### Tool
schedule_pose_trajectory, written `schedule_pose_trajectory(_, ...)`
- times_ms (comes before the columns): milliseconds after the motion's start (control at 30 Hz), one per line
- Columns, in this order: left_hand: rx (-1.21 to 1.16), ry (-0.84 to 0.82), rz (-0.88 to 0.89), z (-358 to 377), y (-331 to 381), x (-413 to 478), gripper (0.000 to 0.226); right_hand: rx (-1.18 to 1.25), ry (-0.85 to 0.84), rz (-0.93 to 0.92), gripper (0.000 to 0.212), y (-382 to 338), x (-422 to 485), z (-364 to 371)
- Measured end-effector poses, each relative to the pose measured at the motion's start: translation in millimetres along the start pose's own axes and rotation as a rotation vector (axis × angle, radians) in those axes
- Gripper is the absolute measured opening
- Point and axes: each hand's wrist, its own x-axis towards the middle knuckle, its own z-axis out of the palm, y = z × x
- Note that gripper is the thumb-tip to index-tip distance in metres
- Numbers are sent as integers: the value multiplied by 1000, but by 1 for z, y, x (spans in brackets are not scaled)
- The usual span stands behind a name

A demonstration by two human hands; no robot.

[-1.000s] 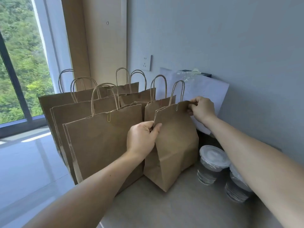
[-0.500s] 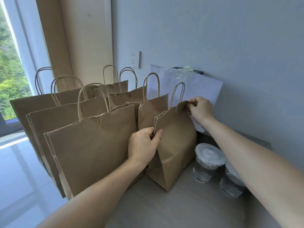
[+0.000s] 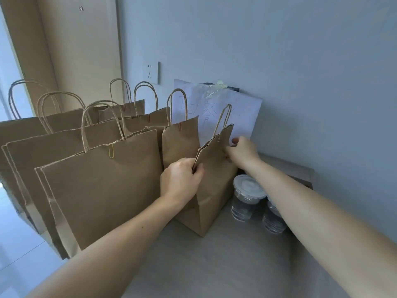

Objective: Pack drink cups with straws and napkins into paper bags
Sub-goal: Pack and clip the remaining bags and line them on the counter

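Head view: a small brown bag (image 3: 214,179) is standing on the desk (image 3: 214,265), near the middle of the picture, its mouth pressed nearly flat and its twisted handle sticking up. The left hand (image 3: 181,179) is pinching the near end of the bag's rim, at about 8 o'clock from the bag's middle, with thumb and fingers curled round the paper edge. The right hand (image 3: 242,150) is gripping the far end of the rim at about 1 o'clock; its fingers are partly hiding behind the paper.

Two lidded clear cups (image 3: 247,196) are standing on the desk at 4 o'clock from the bag. The nearer one is sitting just beside the bag's side, and the other is showing past the right forearm.

Big bags (image 3: 103,190) are standing in rows at 9 o'clock, the front one wearing a yellow clip (image 3: 111,150) at its rim.

A white sheet (image 3: 242,112) with handwriting is hanging taped to the wall at 12 o'clock, behind the bag, and a socket (image 3: 151,72) is sitting at 11 o'clock.
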Motion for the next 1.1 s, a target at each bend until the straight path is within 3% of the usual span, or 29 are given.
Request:
schedule_pose_trajectory(33, 13, -1, 15, -1, 1, -1, 50, -62, -39, 10, 10, -1, -7, 2)
schedule_pose_trajectory(167, 20, 13, 47, -4, 2, -4, 52, -117, -148, 67, 22, -2, -23, 13)
schedule_pose_trajectory(333, 35, 40, 104, -10, 0, -9, 54, 154, -278, 230, 31, -1, -31, 32)
schedule_pose_trajectory(533, 17, 46, 107, -11, -3, -5, 53, 210, -226, 194, 51, 0, -32, 43)
schedule_pose_trajectory(633, -31, 36, 132, -9, -1, -8, 29, 212, -213, 205, 57, 4, -33, 41)
schedule_pose_trajectory(800, -10, 13, 83, -8, -4, -4, 43, 198, -205, 189, 52, 12, -37, 37)
schedule_pose_trajectory(867, 18, 11, 59, -8, 0, -5, 36, 191, -198, 184, 53, 13, -38, 34)
schedule_pose_trajectory(933, 1, 2, 53, -9, 5, -7, 12, 174, -187, 154, 54, 14, -40, 29)
schedule_pose_trajectory(967, -2, 13, 47, -9, 8, -9, 13, 167, -178, 127, 52, 14, -42, 25)
schedule_pose_trajectory(1033, -14, 63, 46, -10, 14, -12, 57, 141, -151, 67, 51, 12, -47, 14)
schedule_pose_trajectory(1100, 5, 195, 82, -16, 29, -13, 77, 69, -132, 2, 56, 11, -53, -3)
